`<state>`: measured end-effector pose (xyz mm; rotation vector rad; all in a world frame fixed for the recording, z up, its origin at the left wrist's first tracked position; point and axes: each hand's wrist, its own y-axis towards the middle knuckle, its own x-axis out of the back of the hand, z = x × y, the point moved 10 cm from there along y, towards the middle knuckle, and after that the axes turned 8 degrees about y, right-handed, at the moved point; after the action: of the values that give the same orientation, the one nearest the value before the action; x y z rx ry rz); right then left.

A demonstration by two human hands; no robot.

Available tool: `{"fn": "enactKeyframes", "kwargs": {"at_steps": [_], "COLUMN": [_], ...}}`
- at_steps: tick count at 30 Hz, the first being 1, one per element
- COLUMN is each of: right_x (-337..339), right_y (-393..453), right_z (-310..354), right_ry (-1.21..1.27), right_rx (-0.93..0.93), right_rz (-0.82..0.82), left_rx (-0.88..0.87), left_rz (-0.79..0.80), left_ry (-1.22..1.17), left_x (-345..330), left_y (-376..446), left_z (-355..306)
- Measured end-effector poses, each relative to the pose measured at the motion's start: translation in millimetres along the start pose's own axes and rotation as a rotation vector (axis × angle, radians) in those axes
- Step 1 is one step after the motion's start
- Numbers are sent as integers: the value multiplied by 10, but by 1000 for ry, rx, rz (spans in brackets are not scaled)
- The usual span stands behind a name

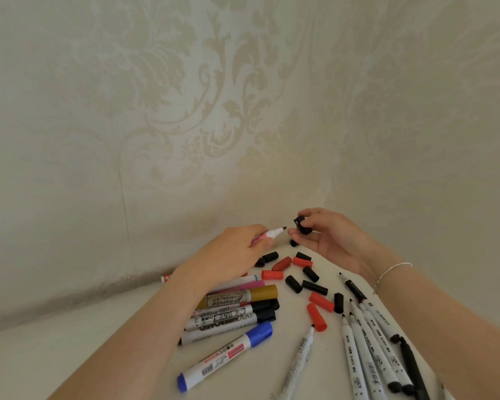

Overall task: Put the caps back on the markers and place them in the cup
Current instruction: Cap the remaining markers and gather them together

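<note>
We see the left hand [237,249] with its fingers closed around an uncapped marker [267,235], whose dark tip points to the right. The right hand [329,238] is just beside it, and its fingers pinch a black cap [302,225] close to the marker tip, but the two are not touching. A thin bracelet [390,272] is on the right wrist. Below the hands, on the white surface [70,342], loose red and black caps [300,272] are scattered. To the left lies a pile of capped markers [237,307], among them one with a blue cap [260,334]. On the right, several uncapped white markers [367,342] lie side by side. We cannot find the cup in this view.
</note>
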<state>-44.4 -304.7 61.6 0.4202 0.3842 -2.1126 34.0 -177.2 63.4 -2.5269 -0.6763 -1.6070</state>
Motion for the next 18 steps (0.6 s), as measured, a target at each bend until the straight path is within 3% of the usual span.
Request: {"fn": "enactKeyframes", "kwargs": {"at_steps": [18], "right_x": [-118], "right_y": [-14], "right_z": [-31], "right_ry": [-212], "right_rx": [28], "right_rz": [15], "left_rx": [16], "left_rz": [8], "left_ry": [-39], "left_x": [-18], "left_y": [7], "left_z": [27]}}
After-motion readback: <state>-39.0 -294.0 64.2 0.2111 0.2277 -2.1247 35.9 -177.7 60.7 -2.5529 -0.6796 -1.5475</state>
